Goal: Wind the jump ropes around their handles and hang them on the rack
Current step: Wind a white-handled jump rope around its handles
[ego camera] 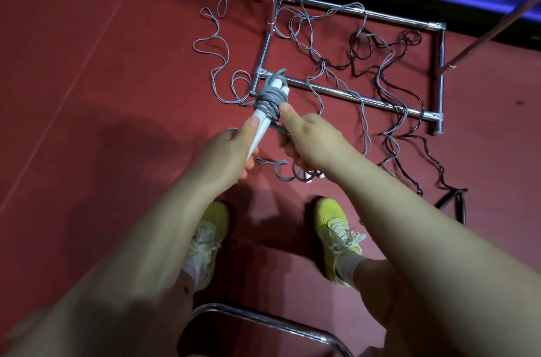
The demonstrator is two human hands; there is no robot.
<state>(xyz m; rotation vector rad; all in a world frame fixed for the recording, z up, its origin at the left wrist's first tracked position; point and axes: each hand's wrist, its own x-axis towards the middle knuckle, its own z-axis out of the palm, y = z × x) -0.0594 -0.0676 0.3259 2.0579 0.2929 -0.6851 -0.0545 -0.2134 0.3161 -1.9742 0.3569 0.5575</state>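
Both forearms (424, 210) were bare, without sleeves. Yellow sneakers (336, 236) with pale laces (345, 239) covered both feet, at about 6 o'clock; light socks (347, 264) showed above.

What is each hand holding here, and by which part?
The left hand grips the white handles by their lower ends. The right hand holds the grey rope just below the winding, thumb against the coils.

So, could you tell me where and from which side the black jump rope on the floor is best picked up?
By its black handles, which lie together on the red floor to the person's right. Come from above; the black rope itself is loose and tangled over the rack base.
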